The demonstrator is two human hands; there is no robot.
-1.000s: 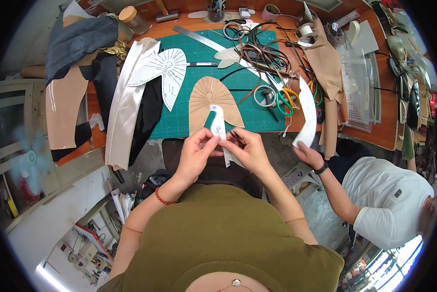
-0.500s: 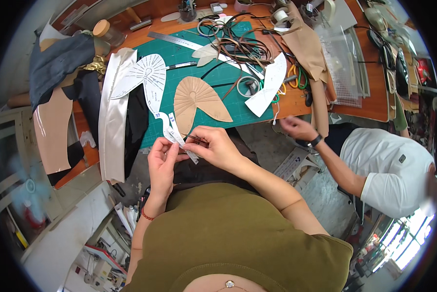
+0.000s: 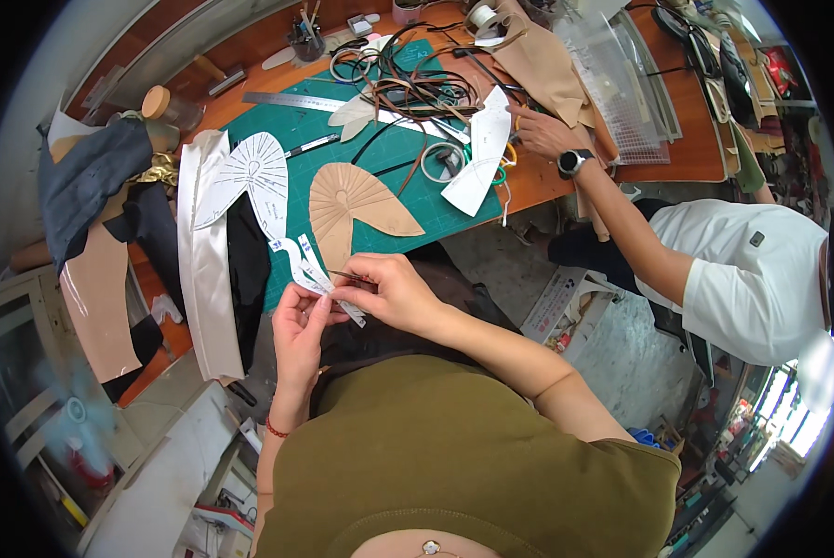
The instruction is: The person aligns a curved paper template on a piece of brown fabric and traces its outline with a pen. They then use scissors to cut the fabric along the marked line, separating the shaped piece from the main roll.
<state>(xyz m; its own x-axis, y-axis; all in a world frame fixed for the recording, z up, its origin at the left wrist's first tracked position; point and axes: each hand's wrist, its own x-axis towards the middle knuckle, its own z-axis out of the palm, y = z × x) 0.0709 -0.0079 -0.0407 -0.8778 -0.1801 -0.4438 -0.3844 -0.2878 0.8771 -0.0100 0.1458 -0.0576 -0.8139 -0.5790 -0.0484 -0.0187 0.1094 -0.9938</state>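
Note:
My left hand (image 3: 298,327) pinches narrow white paper strips (image 3: 307,268) between thumb and fingers, just off the table's near edge. My right hand (image 3: 394,290) is closed at the strips' lower end, with a thin dark tool (image 3: 352,277) sticking out between its fingers; the tool's kind is unclear. The strips reach up to a white paper pattern (image 3: 250,177) drawn with fanned lines. Beside it lies a tan leather piece (image 3: 343,200) with fanned creases, on the green cutting mat (image 3: 436,191).
A co-worker's hand (image 3: 545,135) reaches over the table at right, near a curved white paper piece (image 3: 480,153) and tan leather (image 3: 542,60). Tangled dark cords (image 3: 422,88), a steel ruler (image 3: 282,99) and a tape ring (image 3: 443,161) lie farther back. White satiny material (image 3: 208,270) hangs over the edge at left.
The co-worker's hand has moved from beside the table to over its right part. My view has shifted, so the table's things appear farther left. My hands keep their hold on the paper strips.

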